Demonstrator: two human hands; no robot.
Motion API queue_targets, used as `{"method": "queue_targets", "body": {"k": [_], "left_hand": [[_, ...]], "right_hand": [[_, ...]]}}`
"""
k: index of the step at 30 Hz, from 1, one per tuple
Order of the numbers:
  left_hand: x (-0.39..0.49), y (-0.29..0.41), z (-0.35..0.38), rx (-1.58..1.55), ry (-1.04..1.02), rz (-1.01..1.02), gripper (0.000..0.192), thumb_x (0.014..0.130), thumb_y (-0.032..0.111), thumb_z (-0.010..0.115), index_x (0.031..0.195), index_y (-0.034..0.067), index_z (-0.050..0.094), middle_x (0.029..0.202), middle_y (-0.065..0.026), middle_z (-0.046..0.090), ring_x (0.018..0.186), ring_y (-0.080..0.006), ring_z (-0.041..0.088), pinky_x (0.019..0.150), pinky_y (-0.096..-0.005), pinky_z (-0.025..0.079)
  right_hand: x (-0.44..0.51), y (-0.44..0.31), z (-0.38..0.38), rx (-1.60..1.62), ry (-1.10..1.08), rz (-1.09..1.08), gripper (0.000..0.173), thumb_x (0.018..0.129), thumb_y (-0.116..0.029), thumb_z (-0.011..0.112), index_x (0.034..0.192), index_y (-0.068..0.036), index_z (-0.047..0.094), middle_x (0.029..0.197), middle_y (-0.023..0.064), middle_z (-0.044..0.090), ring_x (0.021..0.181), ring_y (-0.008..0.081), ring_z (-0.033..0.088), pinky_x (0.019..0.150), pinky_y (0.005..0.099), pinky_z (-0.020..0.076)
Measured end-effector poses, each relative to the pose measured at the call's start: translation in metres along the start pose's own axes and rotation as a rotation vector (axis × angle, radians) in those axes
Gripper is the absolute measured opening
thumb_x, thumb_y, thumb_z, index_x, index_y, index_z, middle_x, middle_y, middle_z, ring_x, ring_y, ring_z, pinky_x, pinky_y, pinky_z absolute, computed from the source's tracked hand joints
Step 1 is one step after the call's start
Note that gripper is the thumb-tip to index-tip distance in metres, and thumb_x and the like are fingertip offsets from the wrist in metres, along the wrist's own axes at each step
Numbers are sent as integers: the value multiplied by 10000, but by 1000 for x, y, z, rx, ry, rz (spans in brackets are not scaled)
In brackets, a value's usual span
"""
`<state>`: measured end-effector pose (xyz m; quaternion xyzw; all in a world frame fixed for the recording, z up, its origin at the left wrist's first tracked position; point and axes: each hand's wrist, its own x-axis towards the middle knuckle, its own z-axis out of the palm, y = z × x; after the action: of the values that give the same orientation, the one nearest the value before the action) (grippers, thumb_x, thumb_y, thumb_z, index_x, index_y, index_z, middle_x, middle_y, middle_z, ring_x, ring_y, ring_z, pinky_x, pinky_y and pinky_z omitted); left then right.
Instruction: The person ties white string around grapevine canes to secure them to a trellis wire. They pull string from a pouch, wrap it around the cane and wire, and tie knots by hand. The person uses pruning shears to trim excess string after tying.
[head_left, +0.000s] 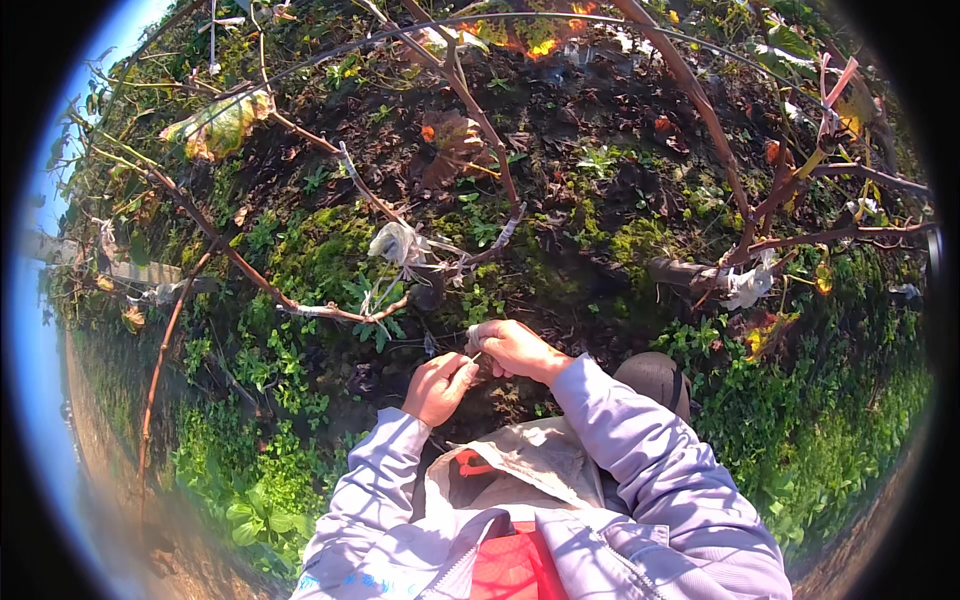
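My left hand (441, 388) and my right hand (519, 349) are close together in front of me, above the shaded ground. Between my left thumb and forefinger is one end of a thin pale strand (475, 358) that runs toward my right hand. Whitish wrapping material (473, 337) shows at the forefinger of my right hand; whether it is tape or string I cannot tell. Just beyond my hands, a woody vine cane (341, 311) ends near a crumpled clear plastic strip (397, 244) tied around the joining canes.
A dark wire (525, 16) arcs across the top. Thick canes (694, 90) slope down at right to a post (679, 271) with white plastic ties (750, 285). A pale cloth bag (525, 457) at my waist holds a red-handled tool (472, 463). My knee (654, 379) is at right.
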<state>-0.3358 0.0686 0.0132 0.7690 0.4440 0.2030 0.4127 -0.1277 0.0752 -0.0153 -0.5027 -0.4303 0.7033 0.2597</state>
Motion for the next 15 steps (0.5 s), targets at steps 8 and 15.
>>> {"method": "queue_targets", "body": {"k": [8,15], "left_hand": [[7,-22,-10,-155,55,-247,161,1000,159,679,1005,1,707,878,-101,681,811,-214,661,760,-330,511],[10,-22,-18,-791,56,-587,207,1040,243,656,996,44,696,760,25,592,600,-66,522,560,-232,421]], "right_hand": [[-15,-10,-8,180,-301,91,246,973,-176,531,965,-62,748,900,13,757,579,71,552,527,255,468],[-14,-10,-6,292,-373,35,208,1029,-253,619,1060,-77,724,887,-6,721,588,60,537,558,243,466]]}}
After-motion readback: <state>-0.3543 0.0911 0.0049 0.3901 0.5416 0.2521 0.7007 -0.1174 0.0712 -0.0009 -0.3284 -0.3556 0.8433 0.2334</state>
